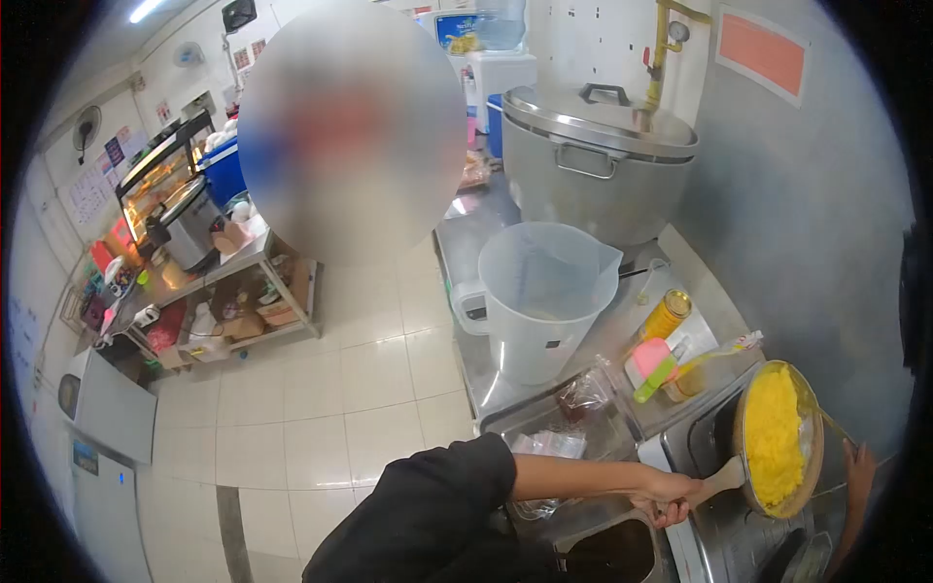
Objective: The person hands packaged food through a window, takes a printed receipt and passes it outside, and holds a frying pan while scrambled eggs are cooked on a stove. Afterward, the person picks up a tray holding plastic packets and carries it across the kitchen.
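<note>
My left hand (671,497) is closed round the handle of a frying pan (748,428), which sits over the stove at the lower right. A heap of yellow food (774,437) resembling scrambled egg fills much of the pan. At the far right, my right hand (859,468) grips the end of a thin-handled cooking utensil (828,420). Its other end reaches into the pan by the yellow food, where its head is hidden.
A large clear measuring jug (544,301) and a big lidded metal pot (598,165) stand behind the stove. Near the pan are a yellow can (666,315), a pink-and-green item (653,367) and a metal tray (505,418). Shelving (292,291) stands across the tiled floor.
</note>
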A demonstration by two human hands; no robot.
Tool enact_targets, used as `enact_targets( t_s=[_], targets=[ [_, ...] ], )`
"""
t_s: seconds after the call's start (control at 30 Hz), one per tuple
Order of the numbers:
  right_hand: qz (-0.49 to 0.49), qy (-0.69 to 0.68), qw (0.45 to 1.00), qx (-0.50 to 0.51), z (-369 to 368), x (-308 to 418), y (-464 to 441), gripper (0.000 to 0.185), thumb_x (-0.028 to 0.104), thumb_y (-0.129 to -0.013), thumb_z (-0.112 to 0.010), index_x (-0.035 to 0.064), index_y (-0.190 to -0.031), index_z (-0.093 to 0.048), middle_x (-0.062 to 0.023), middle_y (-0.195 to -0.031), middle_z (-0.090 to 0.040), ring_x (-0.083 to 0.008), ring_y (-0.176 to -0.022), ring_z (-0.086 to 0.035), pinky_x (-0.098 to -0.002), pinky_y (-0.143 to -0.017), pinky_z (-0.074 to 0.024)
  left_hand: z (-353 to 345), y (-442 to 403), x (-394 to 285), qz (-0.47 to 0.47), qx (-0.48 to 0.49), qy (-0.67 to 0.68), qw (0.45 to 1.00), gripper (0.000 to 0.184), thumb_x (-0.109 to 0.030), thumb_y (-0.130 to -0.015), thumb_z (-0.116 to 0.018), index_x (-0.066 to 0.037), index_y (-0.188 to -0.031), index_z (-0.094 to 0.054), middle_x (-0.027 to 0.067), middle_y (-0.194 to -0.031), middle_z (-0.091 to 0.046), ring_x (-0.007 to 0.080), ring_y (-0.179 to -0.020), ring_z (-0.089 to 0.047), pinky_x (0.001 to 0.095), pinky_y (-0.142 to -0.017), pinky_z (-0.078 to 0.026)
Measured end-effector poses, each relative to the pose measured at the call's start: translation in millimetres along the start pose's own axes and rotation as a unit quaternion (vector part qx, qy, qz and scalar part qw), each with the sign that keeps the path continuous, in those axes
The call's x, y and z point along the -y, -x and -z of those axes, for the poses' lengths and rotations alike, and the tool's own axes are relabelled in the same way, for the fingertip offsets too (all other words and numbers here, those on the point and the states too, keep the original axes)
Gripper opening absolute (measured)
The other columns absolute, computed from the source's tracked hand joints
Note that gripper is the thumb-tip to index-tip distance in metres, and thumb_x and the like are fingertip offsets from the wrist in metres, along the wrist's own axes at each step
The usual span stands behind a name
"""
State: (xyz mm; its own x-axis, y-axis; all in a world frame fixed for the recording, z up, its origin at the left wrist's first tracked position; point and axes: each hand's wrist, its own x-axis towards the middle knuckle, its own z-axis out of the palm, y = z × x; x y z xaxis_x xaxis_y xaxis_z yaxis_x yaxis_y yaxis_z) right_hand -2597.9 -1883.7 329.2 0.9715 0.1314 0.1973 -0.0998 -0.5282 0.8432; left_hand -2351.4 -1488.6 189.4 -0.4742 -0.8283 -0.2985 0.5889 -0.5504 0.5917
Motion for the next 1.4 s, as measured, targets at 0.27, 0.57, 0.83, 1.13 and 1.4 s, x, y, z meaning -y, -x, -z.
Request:
enact_targets(
  t_s=[0.27, 0.57, 0.83, 1.13, 1.4],
  targets=[
    [-0.079, -0.106, 0.916, 0.380, 166.9, -11.8, -127.4, 0.037, 0.023, -0.077, -0.050, 0.0143, -0.113, -0.047, -0.0137, -0.107, -0.050, -0.0245, -0.091, -0.050, -0.0362, -0.081, -0.0374, -9.0, 2.8, 5.0, -0.017, -0.037, 0.024, 0.999, 0.040, -0.055, -0.082, -0.028, -0.016, -0.082, -0.036, -0.0049, -0.056, -0.035, 0.0036, -0.043, -0.032, 0.0197, -0.039, -0.028],
    [-0.176, -0.342, 0.717, 0.581, 241.9, -68.4, -106.9, 0.030, 0.015, -0.074, -0.049, 0.0119, -0.103, -0.057, -0.0071, -0.078, -0.051, -0.0178, -0.071, -0.049, -0.0295, -0.061, -0.0382, -16.6, 4.3, 3.1, 0.007, -0.052, 0.084, 0.995, 0.037, -0.054, -0.083, -0.027, -0.019, -0.078, -0.037, -0.0075, -0.055, -0.029, 0.0021, -0.040, -0.021, 0.0188, -0.035, -0.020],
    [-0.299, -0.656, 0.444, 0.531, 196.6, -6.2, -66.9, 0.023, 0.021, -0.080, -0.050, 0.0097, -0.098, -0.060, 0.0063, -0.048, -0.032, -0.0046, -0.040, -0.029, -0.0195, -0.034, -0.0224, -19.1, 12.0, -6.7, 0.047, -0.012, 0.059, 0.997, 0.035, -0.051, -0.084, -0.028, -0.017, -0.085, -0.036, -0.0072, -0.057, -0.028, 0.0034, -0.042, -0.026, 0.0192, -0.041, -0.023],
    [-0.336, -0.687, 0.527, 0.371, 201.0, 104.3, -103.0, 0.037, 0.019, -0.086, -0.035, 0.0061, -0.120, -0.041, -0.0007, -0.055, -0.040, -0.0094, -0.040, -0.035, -0.0236, -0.037, -0.0326, -17.1, 10.9, -12.2, 0.063, -0.019, 0.040, 0.997, 0.034, -0.049, -0.086, -0.024, -0.016, -0.081, -0.034, -0.0065, -0.056, -0.028, 0.0036, -0.042, -0.027, 0.0203, -0.041, -0.026],
    [-0.322, -0.451, 0.775, 0.304, 178.6, 158.5, -205.4, 0.024, 0.010, -0.071, -0.044, -0.0033, -0.086, -0.058, -0.0202, -0.078, -0.059, -0.0323, -0.069, -0.057, -0.0387, -0.062, -0.0443, -19.1, 10.9, -9.6, 0.042, -0.031, 0.034, 0.998, 0.033, -0.045, -0.087, -0.023, -0.015, -0.079, -0.033, -0.0064, -0.056, -0.031, 0.0035, -0.042, -0.028, 0.0202, -0.040, -0.028]
  ],
)
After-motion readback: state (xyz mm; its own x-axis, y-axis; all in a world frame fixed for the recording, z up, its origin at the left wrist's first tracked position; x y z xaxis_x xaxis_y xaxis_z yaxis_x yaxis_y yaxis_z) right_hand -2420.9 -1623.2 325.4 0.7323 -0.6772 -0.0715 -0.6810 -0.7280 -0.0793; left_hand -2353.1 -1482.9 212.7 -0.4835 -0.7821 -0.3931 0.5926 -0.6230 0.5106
